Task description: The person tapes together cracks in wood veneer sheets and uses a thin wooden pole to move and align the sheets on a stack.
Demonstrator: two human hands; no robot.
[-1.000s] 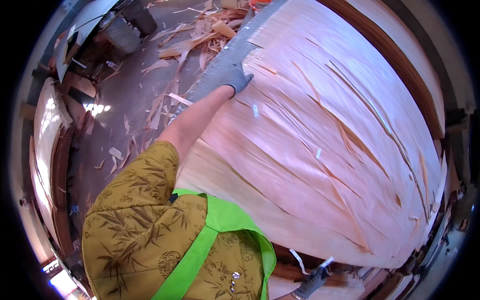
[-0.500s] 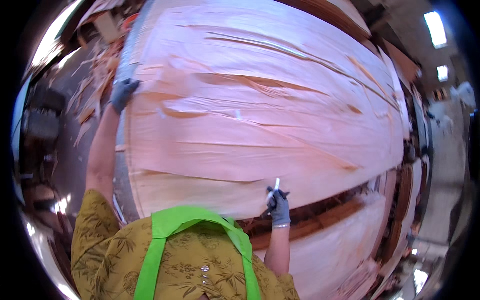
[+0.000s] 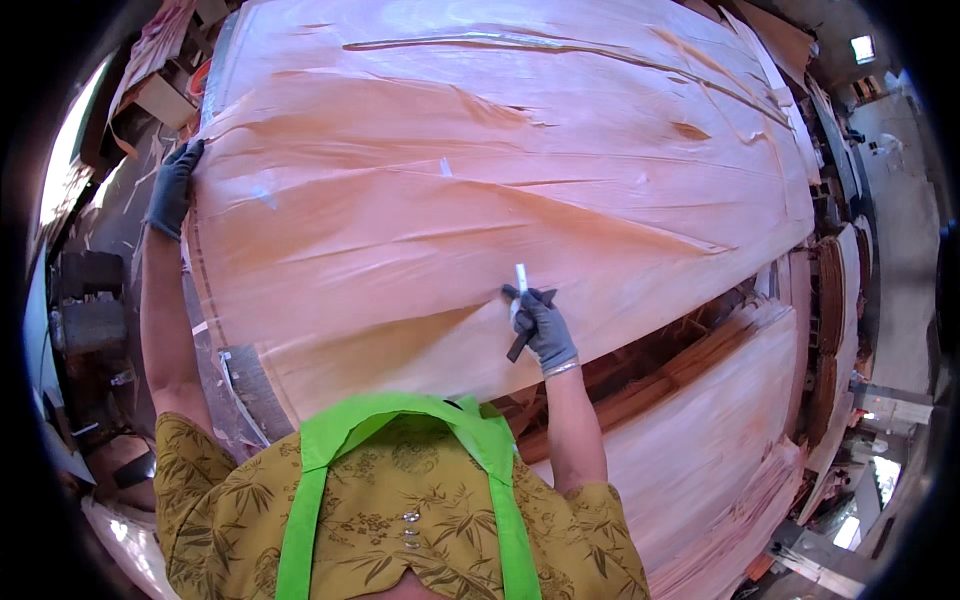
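Note:
A wide, thin, pinkish wood veneer sheet [image 3: 330, 240] spreads in front of me, with raised folds running across it. My gloved left hand [image 3: 174, 190] is closed at its left edge. Over the sheet's near part is my gloved right hand [image 3: 545, 325], closed around a flat dark tool [image 3: 517, 346] that looks like a blade. A small white strip [image 3: 521, 278] sticks up from the same fingers. Near the middle, a short pale piece of tape [image 3: 445, 167] lies on the veneer. A long narrow split [image 3: 480, 42] crosses its far part.
A second stack of veneer [image 3: 690, 410] stands at the near right, behind a dark gap. More sheet stacks [image 3: 832, 320] line the right side. At the left are a grey machine-like block [image 3: 92, 300] and an orange container [image 3: 200, 80]. A grey metal surface [image 3: 255, 385] shows below the sheet's left corner.
My left hand has moved left with the sheet's edge, and the folds have risen and shifted. My right hand has moved up and slightly left, still holding the tool and white strip.

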